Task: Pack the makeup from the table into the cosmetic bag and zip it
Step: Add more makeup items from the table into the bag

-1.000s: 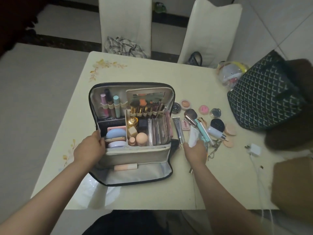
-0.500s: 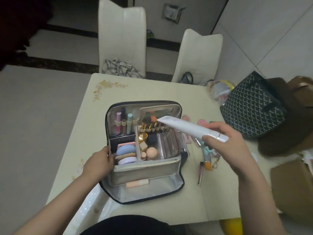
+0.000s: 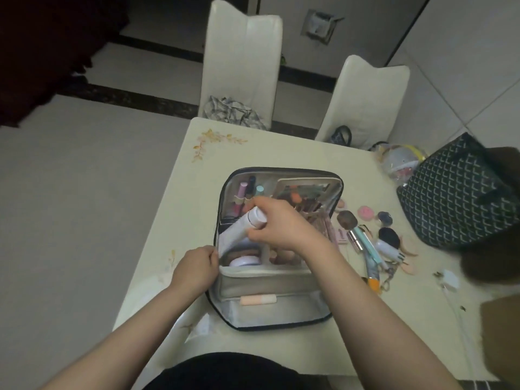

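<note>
The open beige cosmetic bag [image 3: 267, 285] with a dark zip edge stands on the cream table [image 3: 281, 147], packed with brushes, compacts and sticks. My right hand [image 3: 281, 226] grips a white tube [image 3: 242, 229] by its cap end; the tube slants down into the bag's left compartment. My left hand [image 3: 195, 270] pinches the bag's left wall. A peach stick [image 3: 258, 300] lies on the bag's front flap. Loose makeup lies on the table right of the bag: a brush [image 3: 349, 220], a teal pen [image 3: 365, 243], round pots [image 3: 365, 211] and puffs [image 3: 389, 237].
A dark patterned tote [image 3: 455, 198] stands at the table's right end, with a clear pouch [image 3: 399, 159] behind it. A white charger [image 3: 448, 280] and cable lie near the right front. Two white chairs [image 3: 242, 66] stand beyond the far edge. A brown box [image 3: 501, 333] sits at right.
My right hand picked the white tube up from the table, carried it leftward over the bag and lowered its far end into the left compartment. The left hand stayed on the bag's left wall.
</note>
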Available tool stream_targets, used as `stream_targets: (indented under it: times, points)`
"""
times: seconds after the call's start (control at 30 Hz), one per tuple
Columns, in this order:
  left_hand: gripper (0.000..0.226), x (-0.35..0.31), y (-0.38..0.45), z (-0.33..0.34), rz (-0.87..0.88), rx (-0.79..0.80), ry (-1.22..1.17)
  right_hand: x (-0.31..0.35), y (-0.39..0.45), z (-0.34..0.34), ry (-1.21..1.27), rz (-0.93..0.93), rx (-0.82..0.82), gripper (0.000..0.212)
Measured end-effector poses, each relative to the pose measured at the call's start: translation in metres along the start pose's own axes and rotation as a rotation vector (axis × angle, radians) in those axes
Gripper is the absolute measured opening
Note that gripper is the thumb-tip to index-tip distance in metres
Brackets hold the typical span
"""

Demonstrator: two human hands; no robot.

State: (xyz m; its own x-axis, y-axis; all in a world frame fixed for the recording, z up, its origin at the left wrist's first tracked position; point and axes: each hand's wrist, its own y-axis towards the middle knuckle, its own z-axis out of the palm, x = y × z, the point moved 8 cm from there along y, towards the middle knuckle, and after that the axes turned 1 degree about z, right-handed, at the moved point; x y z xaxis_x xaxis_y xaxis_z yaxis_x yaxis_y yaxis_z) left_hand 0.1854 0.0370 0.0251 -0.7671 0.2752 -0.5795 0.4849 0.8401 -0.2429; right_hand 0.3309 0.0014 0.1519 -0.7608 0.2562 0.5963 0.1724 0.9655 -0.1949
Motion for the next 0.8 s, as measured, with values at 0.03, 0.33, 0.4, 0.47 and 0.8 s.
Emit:
stream_targets:
  times: [0.03,0.33,0.4,0.47,0.8]
  points:
    - [0.028,0.000,-0.001,0.000,-0.006,0.002,0.009,0.002,0.007,0.009,-0.022,-0.016,0.014,0.027]
    - [0.029,0.002,-0.001,0.001,0.001,0.042,0.020,-0.006,0.042,0.074,-0.229,-0.012,0.097,0.027]
    - [0.027,0.001,-0.001,0.002,0.002,0.056,0.029,-0.010,0.044,0.077,-0.229,0.001,0.080,0.031]
    - [0.024,-0.003,-0.003,0.000,0.004,0.026,0.042,-0.014,0.044,0.077,-0.210,0.010,0.066,0.037]
    - [0.055,-0.061,-0.015,-0.026,0.306,-0.350,-0.008,-0.083,-0.039,-0.016,0.151,0.133,-0.372,0.008]
